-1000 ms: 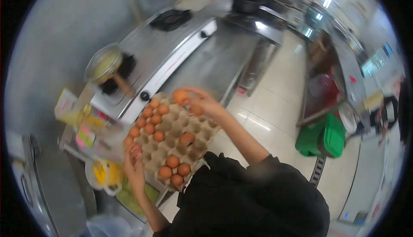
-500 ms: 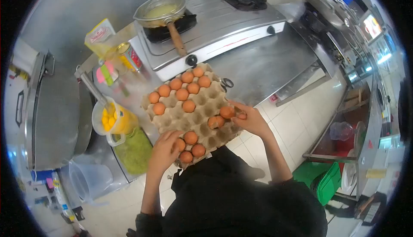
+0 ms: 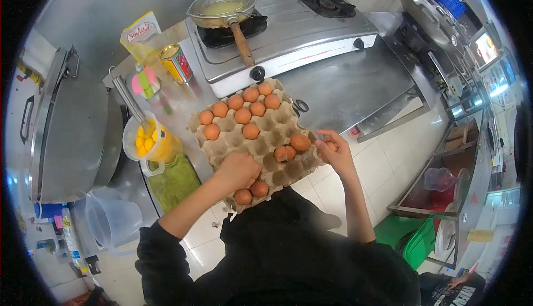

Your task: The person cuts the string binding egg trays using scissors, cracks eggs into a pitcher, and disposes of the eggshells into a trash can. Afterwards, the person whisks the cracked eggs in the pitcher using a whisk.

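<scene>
A cardboard egg tray (image 3: 222,149) carries several brown eggs (image 3: 242,115) at its far side, with two more (image 3: 259,189) at its near edge. My left hand (image 3: 240,171) is over the tray's near part, fingers curled down; what lies under them is hidden. At the tray's right edge, my right hand (image 3: 340,155) is closed around a brown egg (image 3: 331,146), its fingers partly bent. Close by in the tray are cracked eggshells (image 3: 285,154) and another brown shell piece or egg (image 3: 300,143).
Left of the tray stands a plastic jug (image 3: 166,149) with yolks and a whisk (image 3: 129,99), beside a green cloth (image 3: 173,185). A gas stove (image 3: 288,34) holds a pan (image 3: 222,14) behind. Scissors (image 3: 300,106), a can (image 3: 176,63) and an empty plastic jug (image 3: 114,222) are around.
My left hand has moved right and inward over the tray, covering eggs that showed before. My right hand has shifted slightly right, away from the shells, still with the egg. The view has shifted a little.
</scene>
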A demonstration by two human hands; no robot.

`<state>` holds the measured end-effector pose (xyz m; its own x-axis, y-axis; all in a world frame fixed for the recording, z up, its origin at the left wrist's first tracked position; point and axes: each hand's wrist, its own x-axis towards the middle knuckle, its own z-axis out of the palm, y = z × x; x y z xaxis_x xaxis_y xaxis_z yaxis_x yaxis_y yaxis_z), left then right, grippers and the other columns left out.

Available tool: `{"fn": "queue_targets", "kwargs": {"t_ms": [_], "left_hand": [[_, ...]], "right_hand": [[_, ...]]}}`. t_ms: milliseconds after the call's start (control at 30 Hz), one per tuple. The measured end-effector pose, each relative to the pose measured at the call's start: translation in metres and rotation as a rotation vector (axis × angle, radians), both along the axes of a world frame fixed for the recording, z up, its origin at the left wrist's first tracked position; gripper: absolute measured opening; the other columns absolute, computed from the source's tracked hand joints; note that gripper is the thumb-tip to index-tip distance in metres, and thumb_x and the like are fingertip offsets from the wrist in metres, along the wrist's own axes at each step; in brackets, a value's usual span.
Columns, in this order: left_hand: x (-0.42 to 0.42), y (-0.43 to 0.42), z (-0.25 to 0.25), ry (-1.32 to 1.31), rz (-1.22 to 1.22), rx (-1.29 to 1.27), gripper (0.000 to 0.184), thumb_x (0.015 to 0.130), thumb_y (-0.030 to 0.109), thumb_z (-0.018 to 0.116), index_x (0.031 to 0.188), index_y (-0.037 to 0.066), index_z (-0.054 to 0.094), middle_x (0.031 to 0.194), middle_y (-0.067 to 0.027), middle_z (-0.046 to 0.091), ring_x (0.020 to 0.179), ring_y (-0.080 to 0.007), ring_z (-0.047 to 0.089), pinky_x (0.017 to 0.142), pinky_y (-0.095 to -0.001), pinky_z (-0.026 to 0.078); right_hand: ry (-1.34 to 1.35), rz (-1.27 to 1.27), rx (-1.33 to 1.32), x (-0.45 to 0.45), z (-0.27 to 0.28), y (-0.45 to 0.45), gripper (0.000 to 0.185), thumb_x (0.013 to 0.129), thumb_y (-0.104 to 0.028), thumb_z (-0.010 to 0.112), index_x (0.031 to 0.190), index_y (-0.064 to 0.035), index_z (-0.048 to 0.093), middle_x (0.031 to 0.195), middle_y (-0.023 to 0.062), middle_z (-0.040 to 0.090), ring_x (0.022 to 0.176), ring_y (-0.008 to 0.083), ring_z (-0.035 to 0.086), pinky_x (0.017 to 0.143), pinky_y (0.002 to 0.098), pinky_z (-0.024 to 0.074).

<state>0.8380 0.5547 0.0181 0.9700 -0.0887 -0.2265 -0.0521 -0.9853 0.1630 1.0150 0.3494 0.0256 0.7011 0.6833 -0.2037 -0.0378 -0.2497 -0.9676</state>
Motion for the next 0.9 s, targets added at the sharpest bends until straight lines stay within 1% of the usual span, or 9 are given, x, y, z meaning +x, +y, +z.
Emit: {"fn": "queue_targets", "kwargs": {"t_ms": [167, 267, 333, 367, 433, 533, 667, 733, 900], "left_hand": [[0.006, 0.012, 0.021, 0.156, 0.009, -0.057, 0.026, 0.062, 0.021, 0.065, 0.087, 0.014, 0.061, 0.077, -0.0088, 0.059, 0.079, -0.0266, 0.06, 0.064, -0.0387, 0.047], [-0.008, 0.031, 0.015, 0.042, 0.111, -0.249, 0.033, 0.066, 0.024, 0.066, 0.097, 0.013, 0.061, 0.083, -0.0075, 0.061, 0.08, -0.0228, 0.06, 0.064, -0.0346, 0.048], [-0.018, 0.046, -0.002, -0.136, 0.223, -0.977, 0.046, 0.072, 0.032, 0.066, 0.112, 0.012, 0.053, 0.098, -0.0055, 0.059, 0.083, -0.0173, 0.059, 0.066, -0.0291, 0.049], [-0.024, 0.043, 0.0, -0.151, 0.24, -0.969, 0.046, 0.072, 0.032, 0.066, 0.112, 0.012, 0.053, 0.098, -0.0055, 0.059, 0.083, -0.0173, 0.059, 0.066, -0.0291, 0.049], [-0.038, 0.031, 0.009, -0.512, 0.501, -1.585, 0.042, 0.081, 0.028, 0.059, 0.117, 0.01, 0.046, 0.103, -0.0063, 0.054, 0.084, -0.0168, 0.058, 0.069, -0.0265, 0.049], [-0.061, 0.035, 0.022, -0.825, 0.645, -1.978, 0.046, 0.087, 0.031, 0.053, 0.124, 0.009, 0.037, 0.109, -0.005, 0.052, 0.086, -0.0148, 0.056, 0.07, -0.0242, 0.048], [-0.093, 0.064, 0.049, -1.059, 0.796, -1.987, 0.043, 0.091, 0.034, 0.047, 0.126, 0.011, 0.037, 0.111, -0.0046, 0.051, 0.087, -0.012, 0.054, 0.07, -0.0222, 0.045], [-0.105, 0.075, 0.063, -1.223, 0.986, -1.686, 0.041, 0.093, 0.035, 0.042, 0.126, 0.011, 0.038, 0.111, -0.0044, 0.051, 0.088, -0.0109, 0.052, 0.069, -0.0208, 0.042], [-0.121, 0.097, 0.081, -1.357, 1.05, -1.615, 0.032, 0.095, 0.029, 0.033, 0.119, 0.009, 0.043, 0.103, -0.003, 0.052, 0.081, -0.0105, 0.047, 0.067, -0.0231, 0.035]], "right_hand": [[0.14, -0.033, 0.086, 0.0, -0.011, -0.003, 0.03, 0.087, -0.022, 0.053, 0.112, -0.0046, 0.052, 0.08, 0.0034, 0.056, 0.066, 0.0091, 0.053, 0.057, 0.0206, 0.0429], [0.581, 0.032, 0.402, -0.004, -0.012, 0.003, 0.032, 0.087, -0.024, 0.047, 0.113, -0.006, 0.045, 0.095, 0.0116, 0.056, 0.084, 0.0185, 0.055, 0.068, 0.029, 0.047], [0.736, 0.043, 0.531, -0.012, 0.001, 0.01, 0.031, 0.085, -0.019, 0.044, 0.113, -0.0067, 0.04, 0.11, 0.0191, 0.05, 0.099, 0.0278, 0.052, 0.081, 0.0392, 0.046], [0.789, 0.092, 0.548, -0.012, -0.001, 0.015, 0.032, 0.082, -0.013, 0.045, 0.112, -0.005, 0.039, 0.116, 0.0218, 0.046, 0.109, 0.0326, 0.047, 0.089, 0.0461, 0.041], [0.748, 0.136, 0.466, -0.024, 0.009, 0.038, 0.032, 0.082, -0.012, 0.046, 0.112, -0.004, 0.038, 0.116, 0.0212, 0.046, 0.11, 0.0326, 0.047, 0.09, 0.0462, 0.0411], [0.757, 0.173, 0.334, -0.041, 0.012, 0.073, 0.035, 0.086, -0.014, 0.05, 0.115, -0.0008, 0.038, 0.118, 0.0183, 0.046, 0.112, 0.0304, 0.047, 0.092, 0.0426, 0.0427], [0.864, 0.346, 0.294, -0.077, 0.036, 0.142, 0.04, 0.09, -0.022, 0.051, 0.12, 0.0007, 0.041, 0.119, 0.015, 0.048, 0.107, 0.0258, 0.051, 0.087, 0.0321, 0.0471], [0.853, 0.436, 0.289, -0.094, 0.058, 0.177, 0.041, 0.09, -0.023, 0.05, 0.122, 0.0007, 0.042, 0.119, 0.0144, 0.049, 0.105, 0.0248, 0.053, 0.086, 0.0284, 0.048], [-0.068, 0.51, 0.803, -0.147, 0.122, 0.241, 0.043, 0.083, -0.016, 0.06, 0.122, -0.0032, 0.046, 0.116, 0.013, 0.054, 0.103, 0.0257, 0.055, 0.086, 0.0331, 0.0464]]}}
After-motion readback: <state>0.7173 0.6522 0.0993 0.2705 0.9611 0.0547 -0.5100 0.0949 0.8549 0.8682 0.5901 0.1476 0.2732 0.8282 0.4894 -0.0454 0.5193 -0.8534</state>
